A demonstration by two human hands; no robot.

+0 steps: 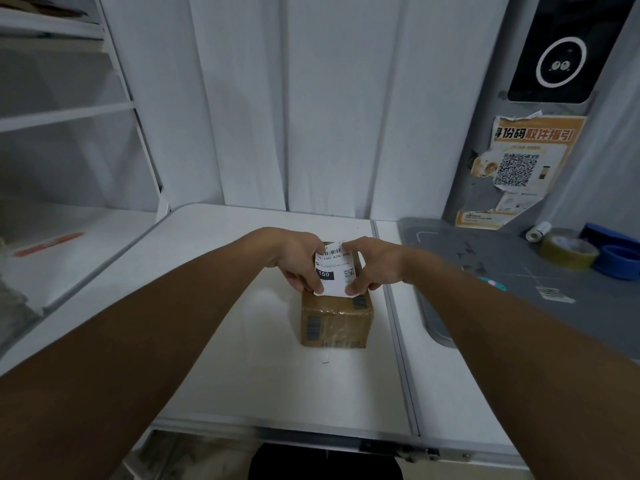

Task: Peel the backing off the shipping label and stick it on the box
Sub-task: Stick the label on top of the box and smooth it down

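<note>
Your hands cover the far half of the box point(335, 315) top, so you cannot see how much of the label point(334, 271) lies flat on the cardboard or whether any backing is left behind it. The label's small print is too blurred to read beyond a barcode, a line of digits, a black block with "150" and a small QR square. Print on the box's front face is smeared too.

The box sits near the middle of the white surface point(242, 358), long side running away from you. The label lies over its top, between your two hands, its near edge just past the middle of the box.

Your left hand point(299, 261) grips the label's left edge, thumb pressed on the near left corner, fingers curled underneath or against the box side; which, you cannot tell. Your right hand point(372, 266) mirrors it on the right edge, thumb on the near right corner and fingers bent down. Both hands are pinched on the label, not spread flat.

To your right, on a grey mat point(502, 271), are a tape roll point(568, 249) and a blue dispenser point(616, 254), cut off by the frame edge. A tiny white scrap point(325, 361) lies on the surface in front of the box.
</note>
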